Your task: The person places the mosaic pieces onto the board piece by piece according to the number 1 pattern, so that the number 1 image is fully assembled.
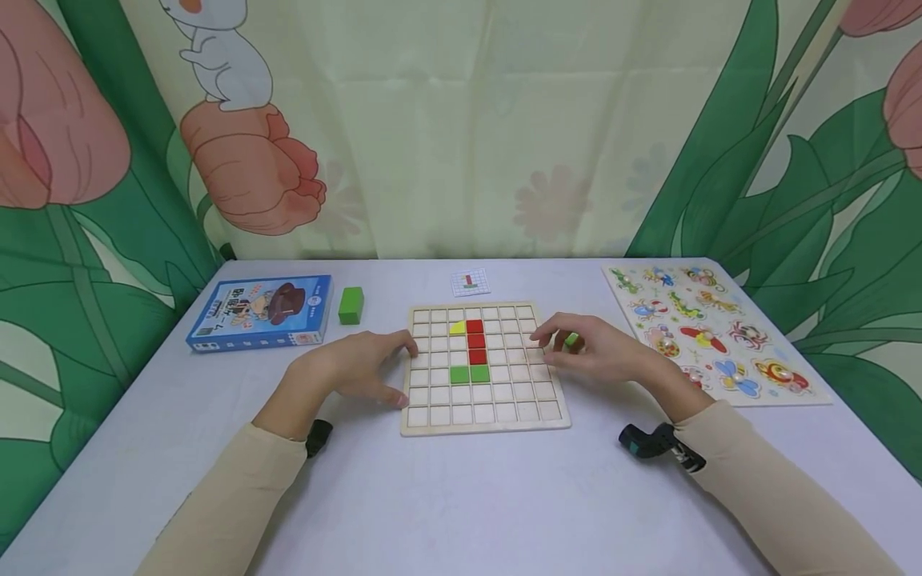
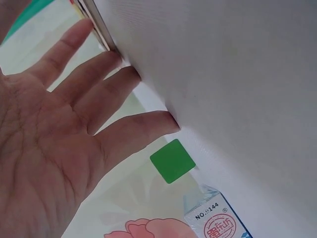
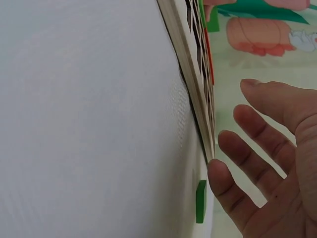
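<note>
A wooden grid board (image 1: 432, 416) lies flat on the table between both hands. It carries a yellow piece (image 1: 457, 328), a column of red squares (image 1: 476, 341) and two green squares (image 1: 469, 374). My left hand (image 1: 363, 366) is at the board's left edge, thumb and a finger against the rim; in the left wrist view its fingers spread loosely. At the right edge my right hand (image 1: 594, 348) has its thumb and fingers apart, fingertips at the rim. Through their gap shows a small green piece (image 1: 572, 340); the right wrist view has this green piece (image 3: 200, 202) on the table beyond the fingers.
A blue box (image 1: 262, 312) lies at the back left, with a green block (image 1: 350, 306) beside it. Behind the board is a small pattern card (image 1: 471, 282). A puzzle board with animal pictures (image 1: 720, 328) lies at the right, partly behind the right forearm.
</note>
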{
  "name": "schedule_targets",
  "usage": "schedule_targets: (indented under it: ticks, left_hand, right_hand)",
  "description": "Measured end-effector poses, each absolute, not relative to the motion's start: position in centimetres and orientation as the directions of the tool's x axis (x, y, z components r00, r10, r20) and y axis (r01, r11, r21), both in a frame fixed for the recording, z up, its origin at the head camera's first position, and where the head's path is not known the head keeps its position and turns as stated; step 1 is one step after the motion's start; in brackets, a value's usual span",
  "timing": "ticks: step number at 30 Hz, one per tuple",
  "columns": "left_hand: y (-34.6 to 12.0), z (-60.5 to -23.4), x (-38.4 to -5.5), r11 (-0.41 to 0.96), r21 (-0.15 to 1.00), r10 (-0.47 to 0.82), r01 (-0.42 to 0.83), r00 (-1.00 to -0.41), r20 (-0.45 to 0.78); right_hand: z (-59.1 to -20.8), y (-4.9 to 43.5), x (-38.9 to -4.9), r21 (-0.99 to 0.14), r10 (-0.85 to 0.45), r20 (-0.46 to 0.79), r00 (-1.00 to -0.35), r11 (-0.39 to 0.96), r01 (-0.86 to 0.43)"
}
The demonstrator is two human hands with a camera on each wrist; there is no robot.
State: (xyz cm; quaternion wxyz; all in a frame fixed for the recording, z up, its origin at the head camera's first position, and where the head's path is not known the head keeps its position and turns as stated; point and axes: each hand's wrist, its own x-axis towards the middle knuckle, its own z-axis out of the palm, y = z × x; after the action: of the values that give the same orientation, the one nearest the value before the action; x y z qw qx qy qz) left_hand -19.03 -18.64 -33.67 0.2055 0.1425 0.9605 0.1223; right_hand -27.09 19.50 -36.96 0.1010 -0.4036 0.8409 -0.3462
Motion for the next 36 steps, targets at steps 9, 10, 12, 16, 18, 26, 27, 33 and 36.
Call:
schedule_targets:
  ticks: [9,10,12,16,18,26,27,33,36]
  left_hand:
    - [-19.0,-33.8,-18.8,0.931,0.295,0.315,0.214,-0.881,-0.354]
    - [-19.1,-33.9,-18.7,0.934,0.292,0.305,0.204,-0.883,-0.357]
    - [-19.5,-34.2,-18.4,0.94,0.286,0.287,0.187,-0.886,-0.364]
    - [-19.8,-34.3,-18.3,0.938,0.284,0.292,0.196,-0.892,-0.346]
    - [-19.6,-34.4,-18.5,0.929,0.296,0.319,0.223,-0.888,-0.331]
    - [-18.8,-34.3,-19.2,0.93,0.291,0.319,0.222,-0.882,-0.347]
    - [-18.7,-34.3,-19.2,0.932,0.29,0.316,0.219,-0.883,-0.348]
    - [-18.9,-34.1,-19.1,0.93,0.293,0.32,0.222,-0.881,-0.348]
    - [-19.0,-34.1,-19.1,0.926,0.297,0.33,0.232,-0.88,-0.343]
  right_hand:
    - [-36.7,20.6,-27.9,-0.637,-0.743,0.151,-0.653,0.432,-0.639]
    - [-36.7,20.5,-28.1,-0.639,-0.745,0.142,-0.651,0.433,-0.635]
    - [-36.7,20.4,-28.4,-0.641,-0.752,0.119,-0.648,0.441,-0.628]
    - [-36.9,20.9,-28.8,-0.627,-0.738,0.075,-0.671,0.488,-0.607]
    - [-36.9,21.6,-29.0,-0.619,-0.718,0.066,-0.693,0.516,-0.593]
    - [-37.1,23.7,-29.4,-0.63,-0.697,0.067,-0.714,0.526,-0.572]
    - [-37.1,23.8,-29.5,-0.633,-0.696,0.064,-0.716,0.526,-0.568]
    - [-37.1,24.0,-29.6,-0.64,-0.7,0.03,-0.713,0.535,-0.552]
    - [-37.1,24.2,-29.5,-0.639,-0.701,0.009,-0.713,0.545,-0.543]
